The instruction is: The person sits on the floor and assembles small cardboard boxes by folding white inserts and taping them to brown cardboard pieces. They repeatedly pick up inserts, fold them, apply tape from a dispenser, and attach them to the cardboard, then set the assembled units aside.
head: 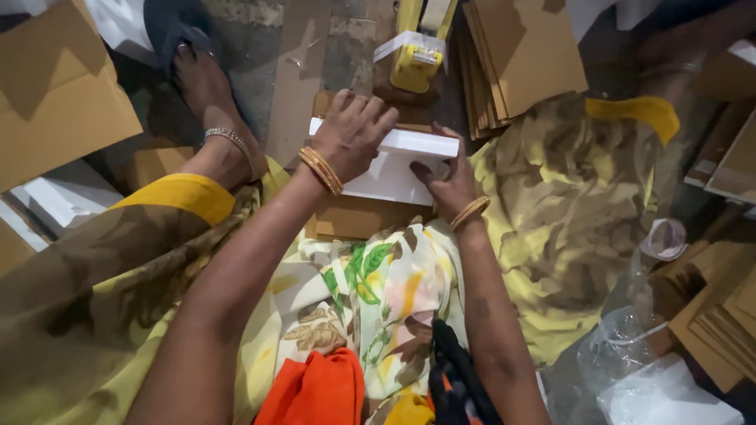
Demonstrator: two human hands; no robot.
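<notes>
- Grey concrete floor point(346, 47) lay under us, crowded with cardboard all round where we sat.
- We had our left hand point(352, 132) pressed palm-down on top of a white box point(394, 169), fingers spread and curled over its far edge; the box sat beneath and toward 3 o'clock of that hand.
- Our right hand point(449, 185) clamped the same box at its near right corner, thumb on the white face, fingers wrapped underneath; the box lay at 10 o'clock from this hand.
- The white box rested on a flat brown cardboard sheet point(358, 219), just beyond our lap.
- At 12 o'clock from the box stood a yellow tape dispenser point(415, 63), near but apart.
- A stack of brown cardboard sheets point(524, 59) lay at 1 o'clock.
- Crumpled clear plastic bags point(638, 354) lay at 4 o'clock, well apart.
</notes>
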